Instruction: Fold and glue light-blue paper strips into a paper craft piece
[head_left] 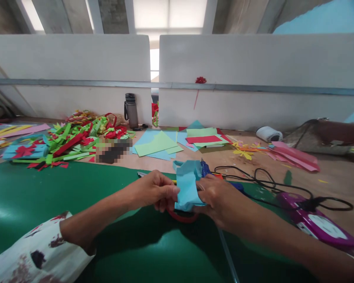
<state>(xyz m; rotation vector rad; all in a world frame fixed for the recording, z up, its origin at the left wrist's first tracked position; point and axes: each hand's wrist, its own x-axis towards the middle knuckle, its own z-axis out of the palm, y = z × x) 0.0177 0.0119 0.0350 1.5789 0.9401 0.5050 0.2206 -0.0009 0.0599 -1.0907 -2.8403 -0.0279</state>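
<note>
1. Left hand (163, 192): fingers mostly closed, with thumb and forefinger pinching the left edge of the blue paper piece (188, 188). The remaining fingers are curled beneath.
2. Right hand (214, 194): curled in at the right side of the same piece, gripping it there. Some fingertips are hidden by the paper, so their exact placement cannot be told.
3. Blue paper piece: located between the two hands, raised over the front of the counter (286, 171). It is folded, with a looped strip at its top.
4. Beneath it: a red curved object (183, 217), partly covered by the paper and the left hand; its full form cannot be made out. The green mat (112, 243) lies below.
5. Just beyond the right hand: a blue tool (205, 169), largely obscured. A clear rod (228, 257) lies nearer the wearer.
6. Right side: a black cable (275, 182) leads to a purple power strip (321, 224).
7. Beyond the mat: light blue and green paper sheets (155, 144) at centre; yellow paper flowers (244, 152) and pink paper (296, 155) to the right.
8. Left side: a heap of green and red paper strips (72, 141). A dark bottle (131, 112) stands upright by the white partition (76, 59).
</note>
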